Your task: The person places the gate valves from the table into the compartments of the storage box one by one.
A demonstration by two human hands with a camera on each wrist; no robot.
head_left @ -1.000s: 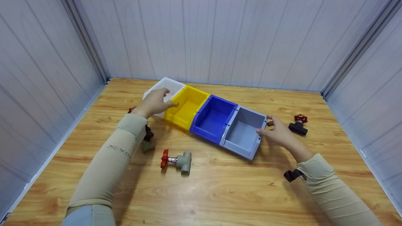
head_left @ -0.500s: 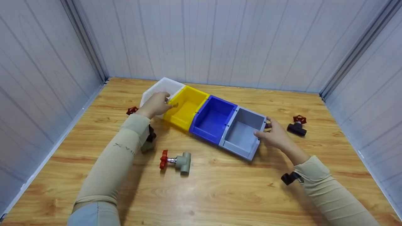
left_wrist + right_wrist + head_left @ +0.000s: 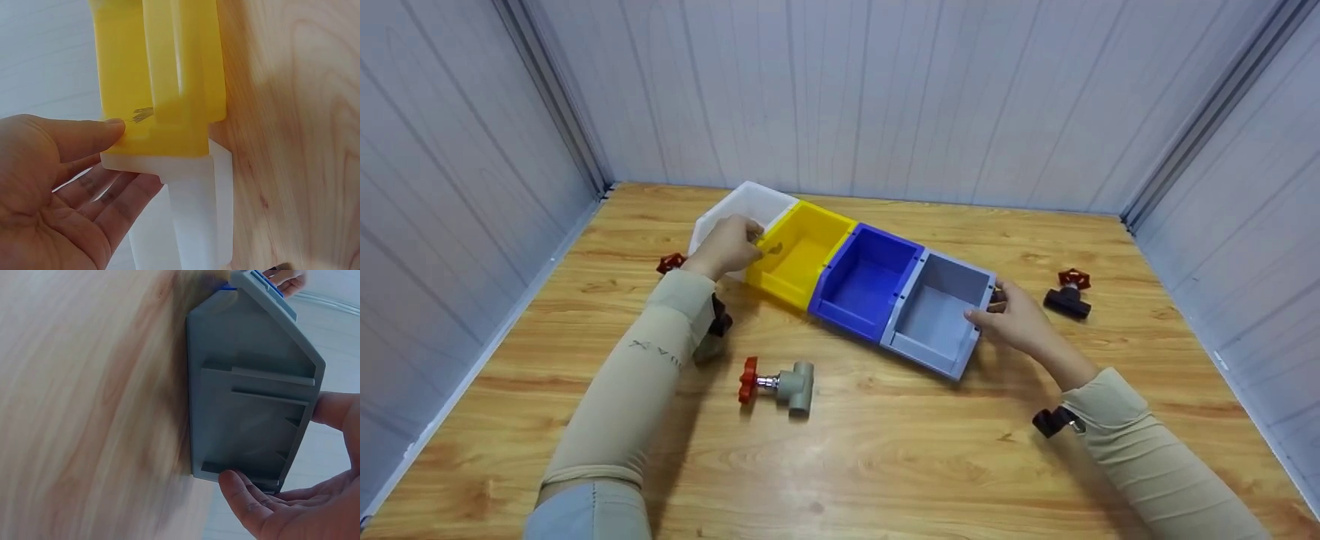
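White (image 3: pixel 746 201), yellow (image 3: pixel 810 244), blue (image 3: pixel 870 281) and grey (image 3: pixel 941 315) open-front storage bins stand joined side by side in a slanting row. My left hand (image 3: pixel 727 246) pinches the wall where yellow and white meet. In the left wrist view its thumb lies on the yellow side, with the other fingers against the white bin. At the row's other end my right hand (image 3: pixel 1016 319) grips the grey bin's outer side wall. The right wrist view shows the thumb at its upper rim and fingertips low on the ribbed side (image 3: pixel 253 422).
A grey tee valve with a red handwheel (image 3: pixel 795 386) lies in front of the bins. A black valve with a red wheel (image 3: pixel 1067 302) lies at right. Another red handwheel (image 3: pixel 671 262) shows behind my left wrist, its body hidden. Panel walls (image 3: pixel 840 97) enclose the wooden table (image 3: pixel 847 472).
My left thumb and fingers have drawn together on the wall between the yellow and white bins. The right hand has settled slightly closer on the grey bin. The head view has shifted a little.
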